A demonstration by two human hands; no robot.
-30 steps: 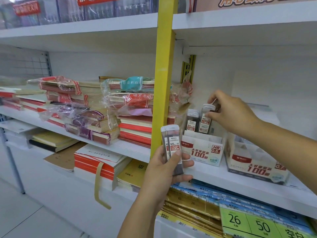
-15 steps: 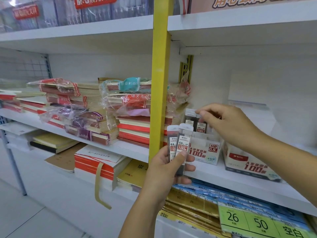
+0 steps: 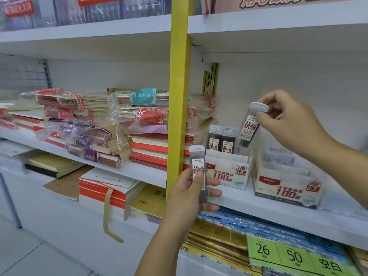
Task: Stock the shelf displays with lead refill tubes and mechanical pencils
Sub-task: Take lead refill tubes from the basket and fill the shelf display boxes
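My left hand [image 3: 187, 193] grips one dark lead refill tube [image 3: 198, 172] upright in front of the yellow shelf post. My right hand [image 3: 288, 120] pinches another lead refill tube [image 3: 249, 129] by its white cap, tilted, above the white HB 0.5 display box [image 3: 229, 174]. Two refill tubes [image 3: 221, 141] stand in the back row of that box. To the right stands an HB 0.7 display box [image 3: 286, 188]; I see no tubes in it.
A yellow upright post [image 3: 179, 108] divides the white shelf [image 3: 278, 214]. Wrapped stacks of notebooks [image 3: 143, 126] fill the left bay. Below lie folders and green price cards [image 3: 294, 257]. Another shelf runs overhead.
My right hand took a tube from my left hand's pair and lifted it up and right above the 0.5 box. My left hand now holds one tube.
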